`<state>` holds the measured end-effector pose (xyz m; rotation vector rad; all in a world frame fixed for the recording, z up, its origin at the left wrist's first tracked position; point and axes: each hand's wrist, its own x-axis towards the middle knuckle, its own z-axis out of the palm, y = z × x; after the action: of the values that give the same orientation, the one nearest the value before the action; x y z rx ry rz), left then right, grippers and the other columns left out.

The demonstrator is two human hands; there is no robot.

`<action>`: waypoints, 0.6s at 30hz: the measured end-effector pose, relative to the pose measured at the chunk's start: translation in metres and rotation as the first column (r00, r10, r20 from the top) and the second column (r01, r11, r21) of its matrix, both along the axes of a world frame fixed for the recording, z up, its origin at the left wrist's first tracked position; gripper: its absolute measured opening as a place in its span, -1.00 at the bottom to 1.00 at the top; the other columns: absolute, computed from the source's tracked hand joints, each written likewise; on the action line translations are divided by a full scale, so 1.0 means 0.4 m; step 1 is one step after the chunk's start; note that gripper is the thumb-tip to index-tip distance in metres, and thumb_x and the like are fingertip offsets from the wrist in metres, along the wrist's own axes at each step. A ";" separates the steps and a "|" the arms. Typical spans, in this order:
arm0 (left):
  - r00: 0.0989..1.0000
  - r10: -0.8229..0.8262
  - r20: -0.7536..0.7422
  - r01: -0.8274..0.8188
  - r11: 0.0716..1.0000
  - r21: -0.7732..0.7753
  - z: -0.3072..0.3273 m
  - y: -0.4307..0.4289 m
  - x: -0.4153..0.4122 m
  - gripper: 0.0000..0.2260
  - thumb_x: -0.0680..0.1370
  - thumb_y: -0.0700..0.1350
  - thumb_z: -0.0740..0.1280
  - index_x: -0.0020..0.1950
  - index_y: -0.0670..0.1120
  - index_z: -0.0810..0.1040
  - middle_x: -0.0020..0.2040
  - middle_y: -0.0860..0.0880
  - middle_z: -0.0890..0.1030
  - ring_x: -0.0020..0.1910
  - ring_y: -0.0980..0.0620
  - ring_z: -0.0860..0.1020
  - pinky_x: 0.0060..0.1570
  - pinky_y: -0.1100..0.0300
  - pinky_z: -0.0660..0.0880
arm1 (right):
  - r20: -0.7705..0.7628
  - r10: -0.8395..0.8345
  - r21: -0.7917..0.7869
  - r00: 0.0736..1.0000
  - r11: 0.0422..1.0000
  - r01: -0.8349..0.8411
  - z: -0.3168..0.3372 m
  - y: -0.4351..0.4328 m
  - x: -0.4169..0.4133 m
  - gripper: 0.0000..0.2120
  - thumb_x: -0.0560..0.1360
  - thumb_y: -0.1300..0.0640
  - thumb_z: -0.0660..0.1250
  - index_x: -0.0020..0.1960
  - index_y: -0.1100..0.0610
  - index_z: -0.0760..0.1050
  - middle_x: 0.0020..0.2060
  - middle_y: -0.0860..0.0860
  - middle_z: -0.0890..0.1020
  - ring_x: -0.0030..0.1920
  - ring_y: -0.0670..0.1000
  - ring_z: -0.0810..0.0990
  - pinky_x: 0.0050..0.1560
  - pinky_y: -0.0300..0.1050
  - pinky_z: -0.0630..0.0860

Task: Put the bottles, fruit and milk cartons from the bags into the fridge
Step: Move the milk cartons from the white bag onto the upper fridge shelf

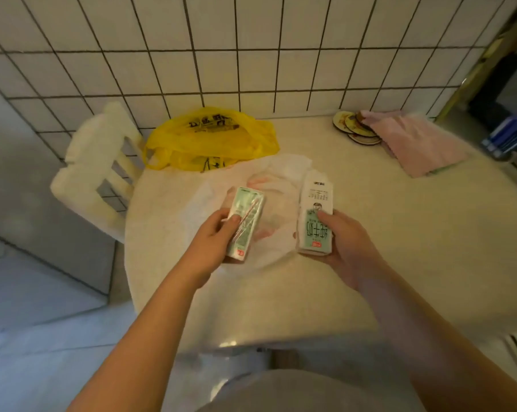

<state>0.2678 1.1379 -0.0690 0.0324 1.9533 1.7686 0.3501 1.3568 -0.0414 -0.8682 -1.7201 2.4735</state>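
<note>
- Left hand: grip closed around a small pale-green milk carton with a straw taped along its face, thumb on the front panel; the carton is held above the table, over the left part of the white bag.
- Right hand: grip closed around a taller white-and-green milk carton with printed characters, thumb pressed on its face; it is held above the right edge of the white bag.
- Thin white plastic bag: lies flattened on the round cream table, below and between both cartons.
- Yellow plastic bag with black print: sits at the far left of the table, against the white tiled wall.
- Pink folded cloth: far right, partly covering round patterned coasters.
- White slatted chair: left of the table.
</note>
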 end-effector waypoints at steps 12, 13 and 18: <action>0.979 0.192 -0.070 -0.201 0.967 -0.157 -0.022 -0.323 0.480 -0.40 0.43 -0.13 0.57 0.42 0.10 0.45 0.08 -0.04 0.67 0.01 0.00 0.68 0.00 0.00 0.66 | 0.074 0.209 0.049 0.975 0.976 -0.213 -0.111 -0.251 0.387 -0.64 0.55 0.33 0.28 0.27 0.02 0.52 0.04 0.10 0.71 -0.03 0.19 0.72 -0.24 0.00 0.60; 0.969 0.234 -0.084 -0.245 0.956 -0.159 -0.024 -0.355 0.510 -0.40 0.43 -0.14 0.57 0.41 0.09 0.45 0.04 -0.02 0.68 0.00 0.01 0.68 0.00 0.01 0.65 | 0.080 0.221 0.059 0.972 0.972 -0.226 -0.118 -0.280 0.408 -0.62 0.55 0.32 0.30 0.30 0.02 0.50 0.04 0.07 0.71 -0.02 0.19 0.71 -0.24 -0.01 0.59; 0.920 0.391 -0.021 -0.392 0.918 -0.059 -0.014 -0.503 0.642 -0.47 0.41 -0.15 0.55 0.33 -0.02 0.46 -0.07 -0.01 0.73 -0.02 -0.02 0.70 0.06 0.00 0.60 | 0.116 0.284 0.060 0.952 0.954 -0.292 -0.125 -0.444 0.470 -0.66 0.51 0.29 0.39 0.24 0.07 0.46 -0.08 -0.04 0.73 -0.17 0.01 0.71 -0.26 -0.04 0.58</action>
<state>0.5245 0.9367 -0.0748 -0.4010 2.1322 1.9486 0.5379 1.1792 -0.0915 -0.8067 -2.1024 2.5524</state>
